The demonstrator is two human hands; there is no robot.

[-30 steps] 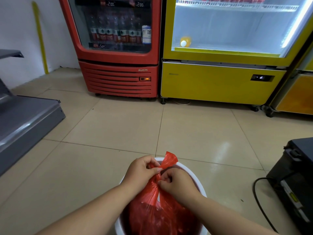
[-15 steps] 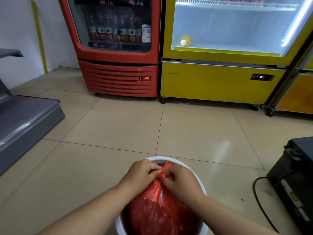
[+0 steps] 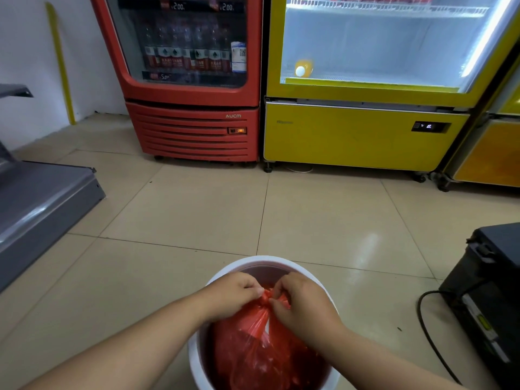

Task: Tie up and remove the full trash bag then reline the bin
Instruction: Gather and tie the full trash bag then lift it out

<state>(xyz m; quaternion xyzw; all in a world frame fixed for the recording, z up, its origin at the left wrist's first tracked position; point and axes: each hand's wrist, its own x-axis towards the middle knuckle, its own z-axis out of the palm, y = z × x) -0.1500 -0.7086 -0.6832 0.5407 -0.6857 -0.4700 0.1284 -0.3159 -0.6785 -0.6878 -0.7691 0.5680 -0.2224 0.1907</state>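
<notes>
Tying the red bag [image 3: 253,350] shut inside the white bin [image 3: 306,270].

My left hand [image 3: 232,295] and my right hand [image 3: 302,301] are both closed tight, each one pinching a bit of the bag top. I hold the two bits close together, right where my fingers meet, because that is where the knot goes. The plastic is bunched up small there and pulled up into a point. The bag sits down in the bin, under my hands and a bit nearer to me, and it looks full. I keep it in the bin so the bin holds it up while I tie. I think the knot is not done yet. Lifting the bag out comes after that, and I see no new bag.
</notes>
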